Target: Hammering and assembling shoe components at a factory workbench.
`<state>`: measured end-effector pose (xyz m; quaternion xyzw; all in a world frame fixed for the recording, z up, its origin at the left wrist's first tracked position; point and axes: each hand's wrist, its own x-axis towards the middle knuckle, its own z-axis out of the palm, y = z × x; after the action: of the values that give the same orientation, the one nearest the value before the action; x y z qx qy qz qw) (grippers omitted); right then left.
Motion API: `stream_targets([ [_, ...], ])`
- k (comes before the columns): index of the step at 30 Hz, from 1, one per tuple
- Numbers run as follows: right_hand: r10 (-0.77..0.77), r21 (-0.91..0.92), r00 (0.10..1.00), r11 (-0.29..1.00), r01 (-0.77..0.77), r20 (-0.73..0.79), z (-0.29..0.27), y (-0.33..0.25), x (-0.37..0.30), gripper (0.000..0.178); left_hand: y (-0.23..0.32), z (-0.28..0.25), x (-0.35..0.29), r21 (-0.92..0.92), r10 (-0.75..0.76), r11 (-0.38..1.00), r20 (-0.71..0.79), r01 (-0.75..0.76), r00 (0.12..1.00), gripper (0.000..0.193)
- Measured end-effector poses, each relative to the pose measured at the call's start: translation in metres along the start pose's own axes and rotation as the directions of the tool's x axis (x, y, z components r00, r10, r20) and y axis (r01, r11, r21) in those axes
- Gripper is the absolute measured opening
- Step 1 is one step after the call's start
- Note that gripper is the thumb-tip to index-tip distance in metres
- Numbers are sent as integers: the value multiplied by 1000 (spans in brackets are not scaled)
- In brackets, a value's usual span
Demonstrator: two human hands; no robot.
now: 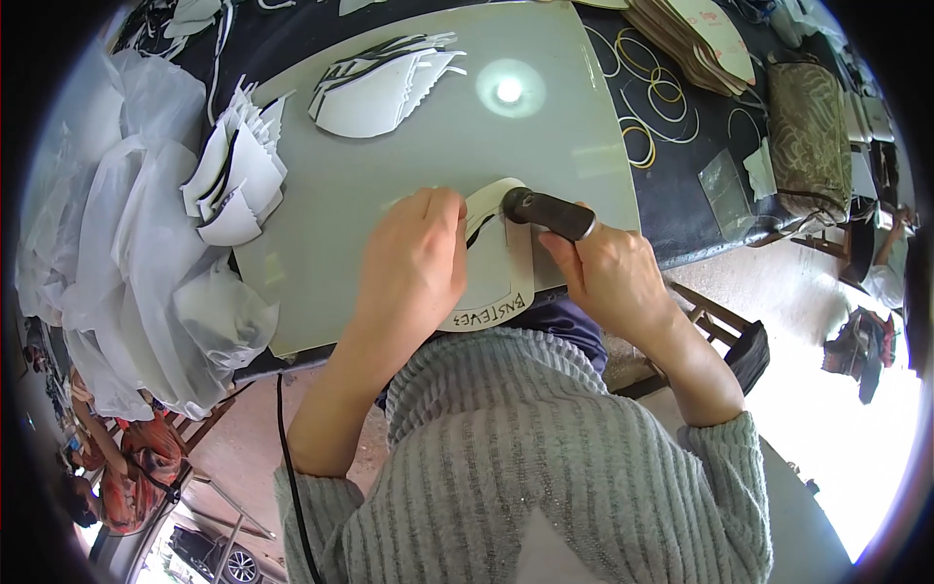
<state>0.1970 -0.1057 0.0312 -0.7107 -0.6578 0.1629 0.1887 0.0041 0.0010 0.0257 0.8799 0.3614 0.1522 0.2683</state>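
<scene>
A cream template board (522,277) with handwriting along its near edge lies at the front of the glossy grey work sheet (545,136). On it rests a pale piece (486,277) with a short black strip (480,232). My left hand (418,248) is closed over the board's left side, its fingertips curled down and whatever they pinch hidden. My right hand (615,277) grips a hammer (555,213) with a dark handle, its rounded head over the board's far right part. The palm hides part of my grip.
Two stacks of white cut pieces with black edging, a left one (238,185) and a far one (370,92), lie on the sheet. Clear plastic bags (146,224) crowd the left. Thin rings (666,88), brown boards (691,44) and a patterned bag (808,136) sit at right.
</scene>
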Motion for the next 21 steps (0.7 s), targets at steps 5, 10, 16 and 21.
stream_targets([
  [5,22,3,999,1000,-22,26,0,-2,1,32,1,-8,4,-42,-26,999,46,28,999,13],
  [10,2,-11,1000,1000,-1,11,0,0,1,31,8,-8,6,27,57,998,69,-59,996,15],
  [16,10,-33,999,999,-9,45,-2,-3,1,31,-2,0,0,131,94,987,-22,-91,995,22],
  [21,29,8,1000,1000,-29,7,2,-3,1,32,2,-12,0,-23,37,999,81,-36,996,21],
])
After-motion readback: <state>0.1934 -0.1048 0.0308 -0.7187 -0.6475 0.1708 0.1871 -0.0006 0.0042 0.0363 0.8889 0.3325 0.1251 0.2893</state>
